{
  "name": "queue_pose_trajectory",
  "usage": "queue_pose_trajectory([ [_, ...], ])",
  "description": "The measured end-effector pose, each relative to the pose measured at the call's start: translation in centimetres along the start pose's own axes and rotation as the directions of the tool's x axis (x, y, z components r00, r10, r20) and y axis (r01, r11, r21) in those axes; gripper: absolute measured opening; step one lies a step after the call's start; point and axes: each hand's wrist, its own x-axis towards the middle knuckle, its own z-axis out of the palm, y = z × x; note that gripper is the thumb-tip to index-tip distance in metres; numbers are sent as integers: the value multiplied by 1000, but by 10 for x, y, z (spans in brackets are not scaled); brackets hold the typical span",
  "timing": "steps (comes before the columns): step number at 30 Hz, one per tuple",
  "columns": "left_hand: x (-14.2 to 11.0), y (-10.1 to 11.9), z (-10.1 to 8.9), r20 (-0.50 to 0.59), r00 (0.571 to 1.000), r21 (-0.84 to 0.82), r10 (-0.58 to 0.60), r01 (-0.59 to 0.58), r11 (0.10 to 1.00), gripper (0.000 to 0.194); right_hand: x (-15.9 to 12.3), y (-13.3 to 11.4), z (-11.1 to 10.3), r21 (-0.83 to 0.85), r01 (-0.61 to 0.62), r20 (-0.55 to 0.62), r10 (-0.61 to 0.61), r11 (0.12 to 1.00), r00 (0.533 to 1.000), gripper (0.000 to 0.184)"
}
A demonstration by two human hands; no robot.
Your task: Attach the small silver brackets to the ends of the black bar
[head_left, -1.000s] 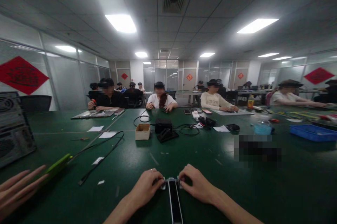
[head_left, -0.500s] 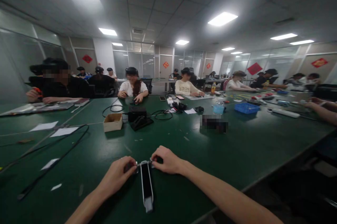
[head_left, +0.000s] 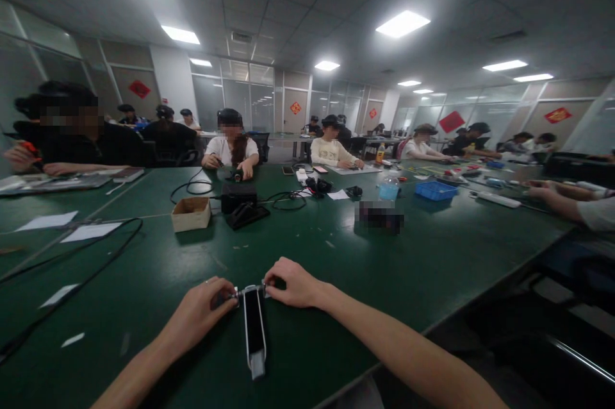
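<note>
A long, narrow black object [head_left: 254,325] with a pale metallic rim and a grey end lies on the green table, pointing toward me. My left hand [head_left: 211,306] is at the left of its far end, thumb and fingers pinched on a small shiny piece [head_left: 236,297]. On the opposite side, my right hand [head_left: 291,282] pinches a similar small shiny piece [head_left: 266,290], its thumb and forefinger forming a loop. Both pieces sit beside the far end of the black object; whether they are joined to it is too small to tell.
Beyond my hands stand an open cardboard box [head_left: 191,213], a black box [head_left: 239,197] with cables, and a blurred dark item [head_left: 379,218]. A blue tray [head_left: 435,190] and a bottle [head_left: 389,188] are further right. Paper scraps [head_left: 58,295] lie left. Several people sit around.
The view has turned slightly to the right, so the table items appear further left. Both hands keep their pinch at the far end of the black object, with no clear change in grip.
</note>
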Motion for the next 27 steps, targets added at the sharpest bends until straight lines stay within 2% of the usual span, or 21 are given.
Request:
queue_pose_trajectory([
  [16,-2,1,-1,7,1000,5,-4,4,1000,33,0,2,1,-13,-4,21,4,1000,1000,13],
  [27,-1,-4,1,5,999,28,37,-38,999,32,1,-4,-4,-41,-17,37,18,999,999,15],
])
